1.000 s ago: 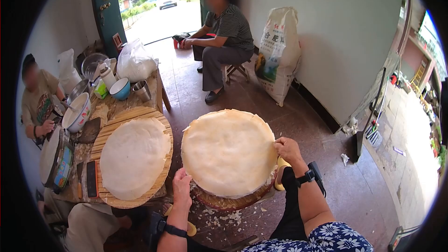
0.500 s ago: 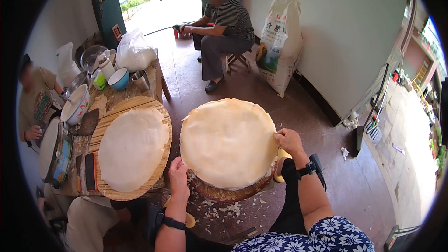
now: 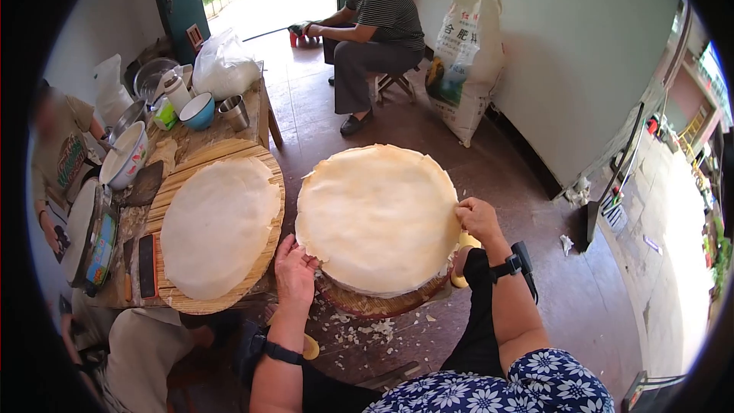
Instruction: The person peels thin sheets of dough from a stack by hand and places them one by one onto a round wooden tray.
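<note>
A stack of thin, round, pale flatbreads (image 3: 378,218) lies in front of me on a round woven base (image 3: 382,302). My right hand (image 3: 479,220) pinches the edge of the flatbread on its right side. At the lower left edge is my left hand (image 3: 295,271), its fingers slightly bent and apart, close to or touching the rim. Another thin round flatbread (image 3: 220,228) lies on a round straw mat (image 3: 271,180) on the table to the left. The number of layers in the stack cannot be made out.
A wooden table (image 3: 256,118) holds a blue bowl (image 3: 197,112), a metal cup (image 3: 234,113) and a floral basin (image 3: 126,159). One person sits at left by a round griddle (image 3: 80,233); another (image 3: 375,38) sits near the door. A large sack (image 3: 462,65) leans on the wall. Crumbs (image 3: 375,330) litter the floor.
My left hand's fingers have loosened and spread at the flatbread's edge. My right hand keeps its pinch. The view has shifted slightly, and the left-hand person's hand has lowered.
</note>
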The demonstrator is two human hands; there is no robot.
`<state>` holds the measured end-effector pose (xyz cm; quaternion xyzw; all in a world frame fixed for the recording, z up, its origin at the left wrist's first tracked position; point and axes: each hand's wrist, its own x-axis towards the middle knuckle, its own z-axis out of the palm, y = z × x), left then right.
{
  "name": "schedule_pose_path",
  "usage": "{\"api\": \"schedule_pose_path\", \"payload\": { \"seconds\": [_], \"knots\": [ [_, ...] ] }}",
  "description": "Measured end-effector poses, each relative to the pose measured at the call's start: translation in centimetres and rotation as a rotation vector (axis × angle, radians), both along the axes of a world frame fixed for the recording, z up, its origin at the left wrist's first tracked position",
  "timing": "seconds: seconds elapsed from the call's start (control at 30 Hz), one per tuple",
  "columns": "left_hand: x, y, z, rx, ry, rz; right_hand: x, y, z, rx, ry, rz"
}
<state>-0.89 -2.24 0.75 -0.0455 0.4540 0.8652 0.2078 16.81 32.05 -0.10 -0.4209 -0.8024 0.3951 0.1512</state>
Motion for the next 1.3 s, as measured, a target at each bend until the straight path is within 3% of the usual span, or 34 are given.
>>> {"api": "schedule_pose_path", "payload": {
  "seconds": [0.07, 0.2, 0.33, 0.57, 0.83, 1.0, 1.3],
  "knots": [
    [-0.2, -0.3, 0.3, 0.029, -0.042, -0.128, 0.0, -0.6, 0.9, -0.093, 0.028, -0.009],
    [-0.4, -0.3, -0.1, -0.03, -0.066, -0.327, 0.0, -0.5, 0.8, 0.008, -0.025, 0.001],
    [-0.2, 0.9, 0.3, -0.057, -0.074, -0.282, 0.2, -1.1, 1.7, -0.059, -0.02, -0.007],
    [-0.3, 1.8, -0.4, 0.163, -0.086, -0.279, 0.5, -1.2, 2.6, -0.255, 0.085, -0.043],
    [0.3, 2.4, -0.5, 0.183, -0.153, -0.314, 0.5, -1.2, 2.7, -0.232, 0.091, -0.08],
    [0.6, 2.7, -1.2, 0.029, -0.093, -0.241, 0.6, 0.9, -0.6, -0.079, 0.172, -0.069],
    [0.6, 2.7, -1.2, 0.051, -0.078, -0.243, 0.5, 0.0, 1.1, -0.509, 0.446, -0.111]
  ]
}}
